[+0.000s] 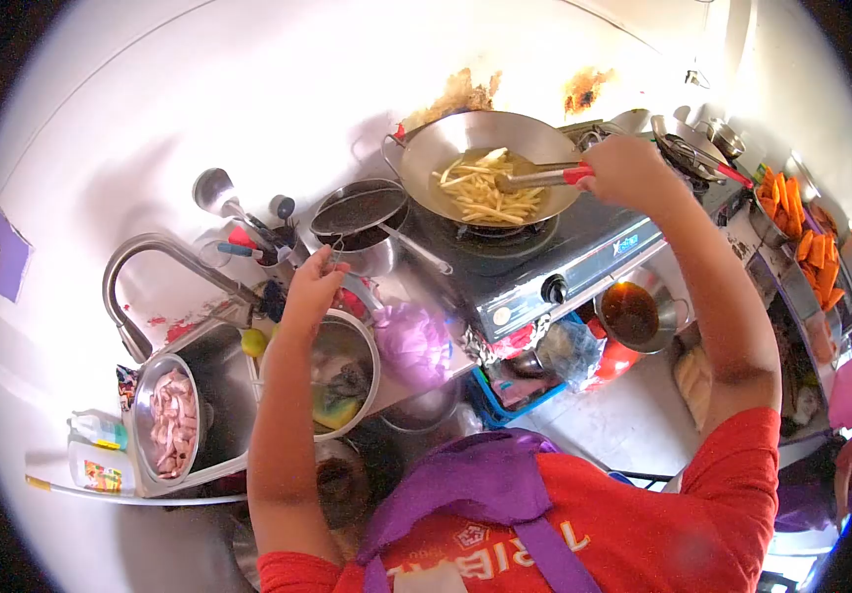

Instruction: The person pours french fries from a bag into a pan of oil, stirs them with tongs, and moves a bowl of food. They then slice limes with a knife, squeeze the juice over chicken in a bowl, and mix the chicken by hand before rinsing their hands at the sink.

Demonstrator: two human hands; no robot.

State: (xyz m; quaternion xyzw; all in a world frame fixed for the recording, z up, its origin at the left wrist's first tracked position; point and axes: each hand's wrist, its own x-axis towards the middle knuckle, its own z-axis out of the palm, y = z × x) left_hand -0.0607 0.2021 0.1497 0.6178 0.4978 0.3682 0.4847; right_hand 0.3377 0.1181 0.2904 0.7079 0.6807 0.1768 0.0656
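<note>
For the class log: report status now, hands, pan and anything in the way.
Right hand shut on tongs, tips in wok of fries. Left hand at strainer pot rim, fingers curled, grip unclear. Nothing blocking wok.

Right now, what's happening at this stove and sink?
A person in a red shirt is frying potato strips in a wok on a gas stove. The right hand grips a red-handled utensil reaching into the wok. The left hand is at the handle of a mesh strainer resting over a pot beside the stove. A tray of pale cut pieces sits by the sink, near the faucet.
</note>
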